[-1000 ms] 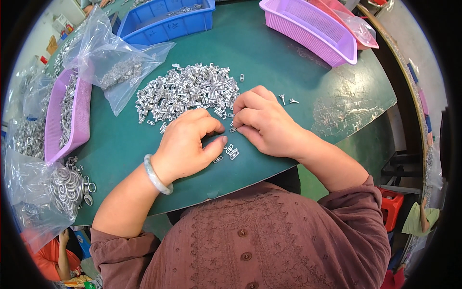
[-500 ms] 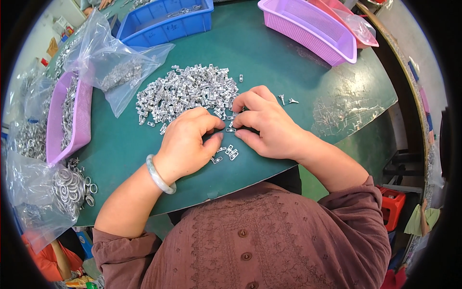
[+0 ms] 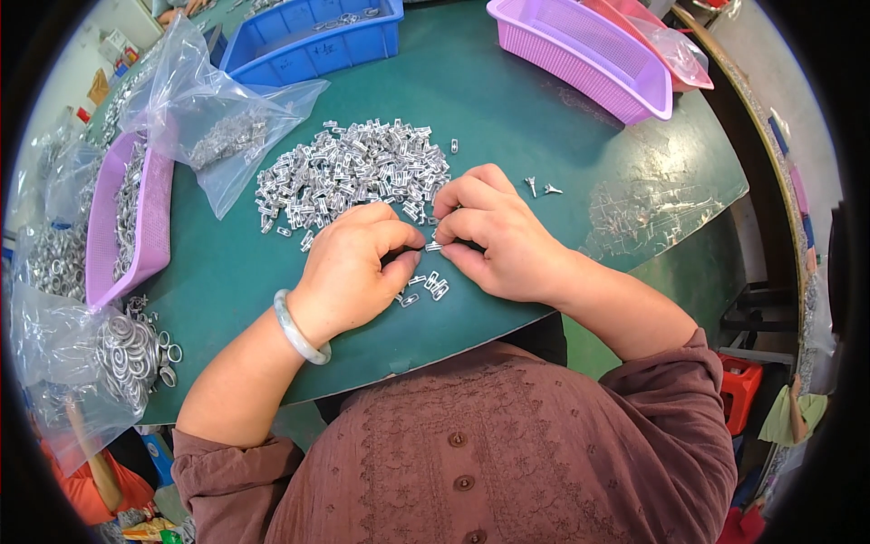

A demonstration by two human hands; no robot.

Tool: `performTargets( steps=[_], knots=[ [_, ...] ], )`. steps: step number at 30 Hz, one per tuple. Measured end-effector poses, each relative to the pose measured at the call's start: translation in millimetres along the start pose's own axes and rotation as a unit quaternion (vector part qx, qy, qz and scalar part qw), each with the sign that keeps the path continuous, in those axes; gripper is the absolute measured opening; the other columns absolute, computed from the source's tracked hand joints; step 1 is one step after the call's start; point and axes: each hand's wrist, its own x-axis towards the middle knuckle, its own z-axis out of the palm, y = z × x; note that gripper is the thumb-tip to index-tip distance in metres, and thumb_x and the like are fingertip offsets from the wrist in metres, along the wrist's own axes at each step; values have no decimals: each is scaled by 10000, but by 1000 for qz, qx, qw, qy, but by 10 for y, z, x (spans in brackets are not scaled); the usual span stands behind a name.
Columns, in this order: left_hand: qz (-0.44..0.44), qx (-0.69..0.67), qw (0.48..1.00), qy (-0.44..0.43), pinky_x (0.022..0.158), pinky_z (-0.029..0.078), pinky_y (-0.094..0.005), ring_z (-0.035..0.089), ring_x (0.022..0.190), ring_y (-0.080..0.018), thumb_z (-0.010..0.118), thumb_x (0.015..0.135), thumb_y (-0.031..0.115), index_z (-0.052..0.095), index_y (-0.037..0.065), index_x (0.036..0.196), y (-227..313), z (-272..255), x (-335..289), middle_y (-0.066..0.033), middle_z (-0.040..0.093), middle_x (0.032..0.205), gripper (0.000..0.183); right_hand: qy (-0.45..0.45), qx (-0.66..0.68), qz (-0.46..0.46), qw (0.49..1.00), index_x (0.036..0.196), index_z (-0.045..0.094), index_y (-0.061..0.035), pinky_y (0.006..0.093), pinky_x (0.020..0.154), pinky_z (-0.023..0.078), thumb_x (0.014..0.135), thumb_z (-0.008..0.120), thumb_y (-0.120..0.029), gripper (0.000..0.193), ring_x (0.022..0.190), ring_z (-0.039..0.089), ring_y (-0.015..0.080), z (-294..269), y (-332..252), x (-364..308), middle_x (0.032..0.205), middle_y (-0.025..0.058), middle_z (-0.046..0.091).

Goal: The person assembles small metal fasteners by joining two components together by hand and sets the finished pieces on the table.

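Just left of the right hand (image 3: pixel 498 234) (pinched narrow, grip unclear) sits one small silver piece (image 3: pixel 432 247).

This is a workshop for handling small metal parts in bulk: a scuffed green bench (image 3: pixel 453 82) carries a large heap of silvery metal pieces (image 3: pixel 353 172). Beyond the heap stands a blue plastic bin (image 3: pixel 326 62), and to its left are a purple basket (image 3: pixel 154 218) of parts and a clear plastic bag (image 3: pixel 172 82). Loose metal rings (image 3: pixel 127 358) lie left of the heap, nearer the bench's front edge.
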Motion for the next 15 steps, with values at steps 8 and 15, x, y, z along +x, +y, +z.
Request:
performTargets(
  steps=[8,15],
  knots=[
    [-14,-14,1000,1,649,482,-360,597,747,-243,702,737,66,685,66,833,11,8,-2,-53,584,759,98,9,8,-5,1000,749,639,-49,386,847,403,709,672,-20,61,958,489,275,1,0,6,960,49,573],
    [-52,-65,997,-3,627,481,-341,600,706,-219,727,745,81,684,61,825,14,4,7,-53,590,751,93,22,2,-18,1000,789,611,-56,364,819,436,682,715,13,165,938,504,273,-18,-16,18,970,44,580]
  ],
)
